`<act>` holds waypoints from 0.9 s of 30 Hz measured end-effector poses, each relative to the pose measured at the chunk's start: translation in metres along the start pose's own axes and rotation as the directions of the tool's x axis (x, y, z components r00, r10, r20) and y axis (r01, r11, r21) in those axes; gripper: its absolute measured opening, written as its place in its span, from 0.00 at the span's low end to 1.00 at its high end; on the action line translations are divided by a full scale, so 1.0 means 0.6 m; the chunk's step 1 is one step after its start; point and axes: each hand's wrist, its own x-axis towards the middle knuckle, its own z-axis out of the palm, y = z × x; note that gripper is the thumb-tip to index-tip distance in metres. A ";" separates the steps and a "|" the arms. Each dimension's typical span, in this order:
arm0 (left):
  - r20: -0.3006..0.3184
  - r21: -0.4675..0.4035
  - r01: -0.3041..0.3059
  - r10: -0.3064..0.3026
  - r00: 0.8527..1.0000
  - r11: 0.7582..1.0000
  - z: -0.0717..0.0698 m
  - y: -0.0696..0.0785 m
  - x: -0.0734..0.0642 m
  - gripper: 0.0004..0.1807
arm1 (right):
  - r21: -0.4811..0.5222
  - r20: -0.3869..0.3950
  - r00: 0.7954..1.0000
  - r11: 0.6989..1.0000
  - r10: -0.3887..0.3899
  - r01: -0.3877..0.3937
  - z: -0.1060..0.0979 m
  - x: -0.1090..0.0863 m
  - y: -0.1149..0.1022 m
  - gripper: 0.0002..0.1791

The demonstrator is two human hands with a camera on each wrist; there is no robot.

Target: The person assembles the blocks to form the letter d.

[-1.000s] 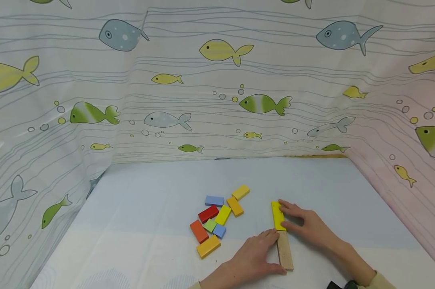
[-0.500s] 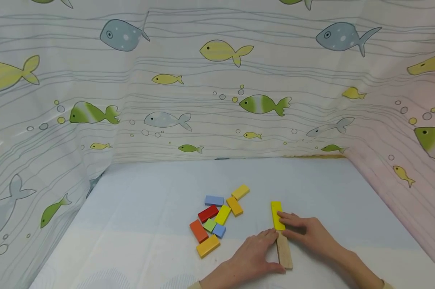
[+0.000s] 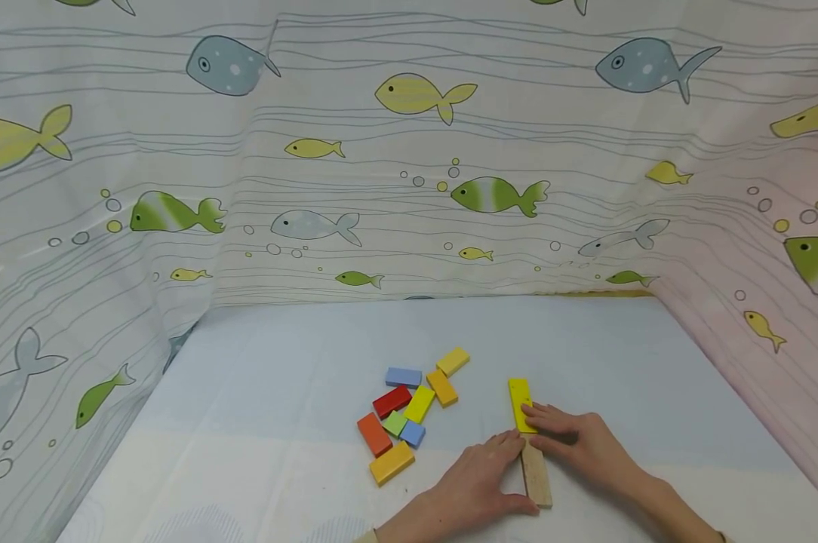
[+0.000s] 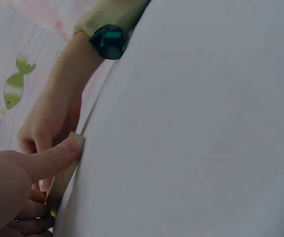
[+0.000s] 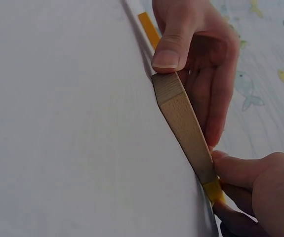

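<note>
A plain wooden block [image 3: 536, 480] lies lengthwise on the table, its far end against a yellow block [image 3: 518, 396], the two in line. My left hand [image 3: 475, 479] holds the wooden block, thumb [image 4: 65, 148] at its near end and fingertips near the joint. From the right, my right hand [image 3: 588, 445] touches the pair around the joint. Its fingertips lie at the yellow block's right edge, and its thumb is by the wooden block's far end. In the right wrist view the wooden block [image 5: 186, 131] shows its near end under the left thumb; fingers partly hide the yellow block [image 5: 213, 191].
Left of my hands lies a loose group of coloured blocks: red [image 3: 392, 402], orange-red [image 3: 375, 434], green [image 3: 395, 424], blue [image 3: 404, 377] and several yellow or orange ones, such as an orange-yellow block [image 3: 392, 463]. A fish-patterned curtain [image 3: 382, 173] surrounds the table.
My right hand has slid nearer along the blocks, its fingertips leaving the yellow block's far end for the stretch by the joint. My left hand and the other blocks stay put.
</note>
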 end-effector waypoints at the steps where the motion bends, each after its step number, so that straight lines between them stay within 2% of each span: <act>1: 0.000 -0.001 -0.001 0.001 1.000 1.000 0.000 0.000 0.000 0.45 | -0.006 -0.003 1.000 1.000 0.003 -0.003 0.000 0.000 0.000 0.22; 9: 0.003 -0.017 -0.038 0.038 0.999 0.999 -0.003 -0.006 -0.002 0.44 | -0.070 -0.012 1.000 0.997 0.026 -0.026 0.000 -0.001 -0.004 0.22; 16: -0.061 -0.013 -0.065 0.064 0.996 0.998 -0.011 -0.013 -0.003 0.43 | -0.053 -0.015 1.000 0.999 0.007 -0.008 0.002 0.002 -0.003 0.21; 19: -0.095 -0.016 -0.031 0.030 0.995 0.999 -0.020 -0.017 -0.004 0.43 | -0.051 -0.008 1.000 0.999 0.013 -0.014 0.001 0.002 -0.002 0.21; 22: -0.135 -0.027 0.039 -0.043 0.990 0.999 -0.032 -0.023 -0.005 0.40 | -0.047 -0.003 1.000 0.999 0.009 -0.009 0.001 0.003 -0.002 0.20; 27: -0.236 -0.073 0.131 -0.145 0.961 0.989 -0.055 -0.046 -0.002 0.35 | -0.041 0.000 1.000 0.999 -0.024 0.024 0.002 0.002 -0.005 0.19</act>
